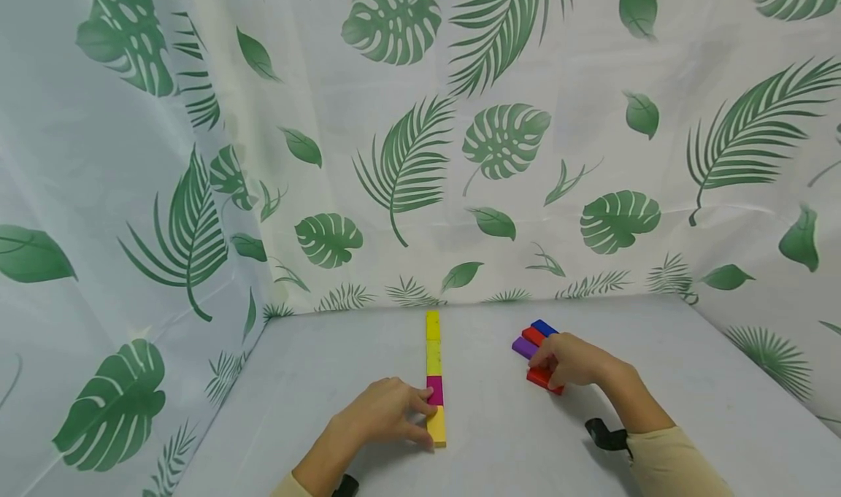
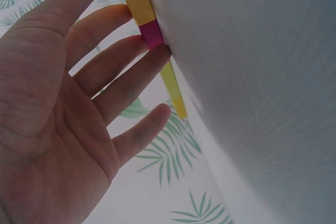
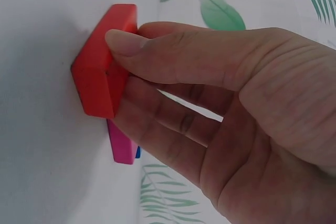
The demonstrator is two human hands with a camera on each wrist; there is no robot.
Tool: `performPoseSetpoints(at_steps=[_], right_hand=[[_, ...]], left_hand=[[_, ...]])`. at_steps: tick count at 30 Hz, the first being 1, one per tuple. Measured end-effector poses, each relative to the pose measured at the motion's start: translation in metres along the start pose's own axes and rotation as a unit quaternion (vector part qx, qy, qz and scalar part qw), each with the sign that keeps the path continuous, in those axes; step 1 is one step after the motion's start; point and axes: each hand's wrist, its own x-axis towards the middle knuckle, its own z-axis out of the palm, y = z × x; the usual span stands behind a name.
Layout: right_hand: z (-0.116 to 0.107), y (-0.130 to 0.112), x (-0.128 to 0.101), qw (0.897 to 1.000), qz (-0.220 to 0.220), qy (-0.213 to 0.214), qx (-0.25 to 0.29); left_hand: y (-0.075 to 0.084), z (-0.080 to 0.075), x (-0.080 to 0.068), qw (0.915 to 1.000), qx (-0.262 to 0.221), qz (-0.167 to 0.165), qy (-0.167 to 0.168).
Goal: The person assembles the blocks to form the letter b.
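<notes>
A straight row of rectangular blocks runs away from me in the head view: a near yellow block, a magenta block, and two yellow blocks beyond. My left hand lies along the row's left side. Its slightly bent fingers touch the edges of the near yellow and magenta blocks; the left wrist view shows them spread, with the palm bare. Off to the right, my right hand pinches a red block between thumb and fingers, and that block looks tilted in the right wrist view.
Just beyond the right hand, a purple block, another red block and a blue block lie side by side, partly covered by the hand. A leaf-patterned curtain rises behind the white table and along its sides.
</notes>
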Motion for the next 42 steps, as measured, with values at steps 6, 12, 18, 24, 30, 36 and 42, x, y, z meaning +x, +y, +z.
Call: performPoseSetpoints(at_steps=[6, 12, 18, 24, 30, 36, 42], right_hand=[[0.002, -0.002, 0.002, 1.0, -0.002, 0.006, 0.0], [0.007, -0.002, 0.007, 0.999, -0.023, 0.02, -0.008], [0.015, -0.007, 0.014, 0.998, -0.044, 0.038, -0.004], [0.022, -0.009, 0.019, 0.996, -0.057, 0.062, -0.013], [0.024, -0.011, 0.021, 0.992, -0.093, 0.079, -0.03], [0.028, -0.012, 0.024, 0.987, -0.132, 0.085, -0.036], [0.032, -0.015, 0.027, 0.982, -0.159, 0.091, -0.052]], left_hand=[[-0.001, 0.0, 0.001, 1.0, 0.0, -0.001, -0.001], [0.0, 0.001, 0.0, 1.0, -0.002, 0.003, 0.003], [-0.001, 0.002, 0.0, 1.0, -0.001, 0.004, 0.003], [0.0, 0.001, 0.0, 1.0, -0.003, 0.003, 0.003], [0.0, 0.001, 0.0, 1.0, -0.002, -0.001, 0.001], [-0.001, 0.001, 0.0, 1.0, 0.002, 0.001, 0.005], [-0.002, 0.003, 0.001, 1.0, 0.004, 0.004, 0.007]])
